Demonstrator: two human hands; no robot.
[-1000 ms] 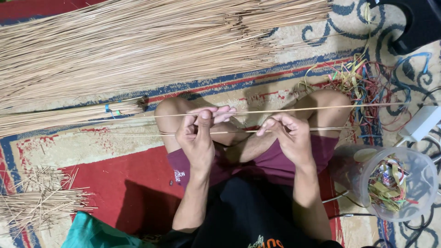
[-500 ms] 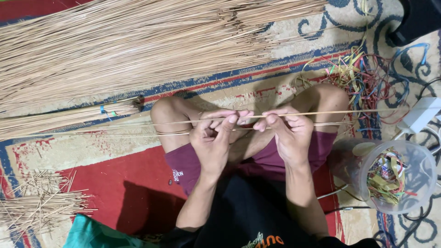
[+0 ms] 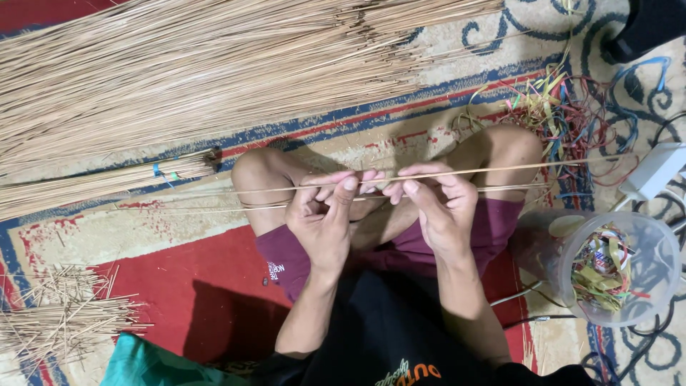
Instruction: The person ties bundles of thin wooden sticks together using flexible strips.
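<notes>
My left hand [image 3: 325, 221] and right hand [image 3: 439, 207] pinch thin, stiff sticks [image 3: 493, 170] lying across my knees, running nine to three o'clock. At four, a clear plastic cup [image 3: 618, 268] of ribbons. At eleven, a straw-coloured heap [image 3: 214, 71].

Left hand [image 3: 325, 221] and right hand [image 3: 439, 207] together, fingertips in pinching grip above crossed legs

Your thin tan sticks [image 3: 493, 170] stretch level across your crossed legs, two slender lengths lying nearly parallel, pinched near the middle.
</notes>
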